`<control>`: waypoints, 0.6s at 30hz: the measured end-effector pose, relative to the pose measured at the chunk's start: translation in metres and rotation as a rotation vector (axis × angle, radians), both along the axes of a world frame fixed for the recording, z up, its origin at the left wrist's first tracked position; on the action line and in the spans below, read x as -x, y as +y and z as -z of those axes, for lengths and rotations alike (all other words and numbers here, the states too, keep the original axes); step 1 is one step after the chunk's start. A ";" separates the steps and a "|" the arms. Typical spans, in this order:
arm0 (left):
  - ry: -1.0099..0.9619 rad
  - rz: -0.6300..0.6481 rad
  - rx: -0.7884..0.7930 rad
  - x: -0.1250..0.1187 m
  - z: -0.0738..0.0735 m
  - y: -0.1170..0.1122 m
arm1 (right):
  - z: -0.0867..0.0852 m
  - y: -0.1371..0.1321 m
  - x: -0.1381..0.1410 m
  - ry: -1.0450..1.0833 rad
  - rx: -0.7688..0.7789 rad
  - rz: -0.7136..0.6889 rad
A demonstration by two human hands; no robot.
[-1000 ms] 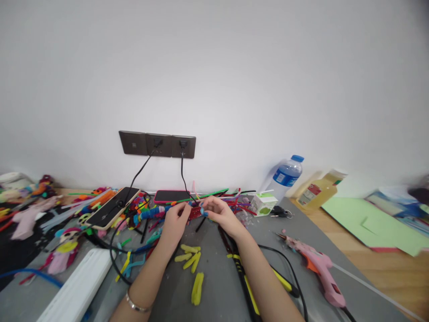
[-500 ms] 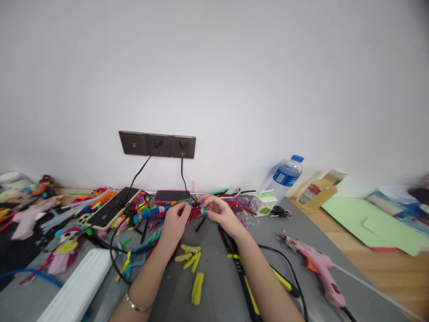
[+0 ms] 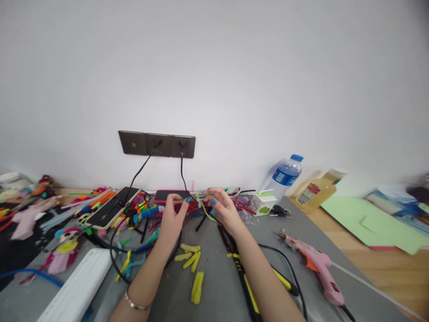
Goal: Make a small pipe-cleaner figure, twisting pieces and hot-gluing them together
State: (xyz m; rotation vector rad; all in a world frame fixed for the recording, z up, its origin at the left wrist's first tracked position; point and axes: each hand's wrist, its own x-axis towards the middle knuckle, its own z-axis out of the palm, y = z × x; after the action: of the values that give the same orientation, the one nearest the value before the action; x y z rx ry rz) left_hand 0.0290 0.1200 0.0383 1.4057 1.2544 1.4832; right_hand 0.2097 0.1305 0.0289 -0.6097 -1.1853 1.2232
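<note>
My left hand (image 3: 173,218) pinches a red, fuzzy pipe-cleaner piece (image 3: 191,206), which lies across the space between both hands. A light-blue bit (image 3: 199,203) shows at the red piece's right end. At that end, my right hand (image 3: 225,212) has thumb and fingers closed around a thin yellow pipe cleaner (image 3: 207,214) that curves down below the fingertips; its exact grip is partly hidden. Several short yellow fuzzy pieces (image 3: 191,258) lie on the grey table between my forearms, with a thicker folded yellow piece (image 3: 197,288) nearer me.
Black-and-yellow pliers (image 3: 244,281) lie beneath my right forearm. Farther right is a pink glue gun (image 3: 320,268). A drink carton (image 3: 263,203) and a water bottle (image 3: 286,176) stand at the back. Left are a phone (image 3: 114,208), a white power strip (image 3: 78,286) and a doll (image 3: 63,250).
The yellow pipe cleaner now shows by my right fingers. My left hand has shifted its grip and turned, its thumb now visible along the red piece. Both hands stand slightly farther apart.
</note>
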 end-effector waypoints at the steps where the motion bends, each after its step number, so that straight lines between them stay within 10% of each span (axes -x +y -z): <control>1: -0.015 -0.021 -0.004 0.000 0.001 0.001 | 0.000 0.002 -0.001 0.048 0.016 0.064; 18: -0.417 0.429 0.146 -0.004 -0.005 -0.002 | 0.006 0.014 -0.007 0.168 0.127 0.461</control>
State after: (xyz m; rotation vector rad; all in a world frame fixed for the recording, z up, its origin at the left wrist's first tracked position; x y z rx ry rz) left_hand 0.0334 0.1180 0.0434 1.1070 0.7300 1.2703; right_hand 0.2168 0.1448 0.0228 -0.8068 -0.7741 0.9368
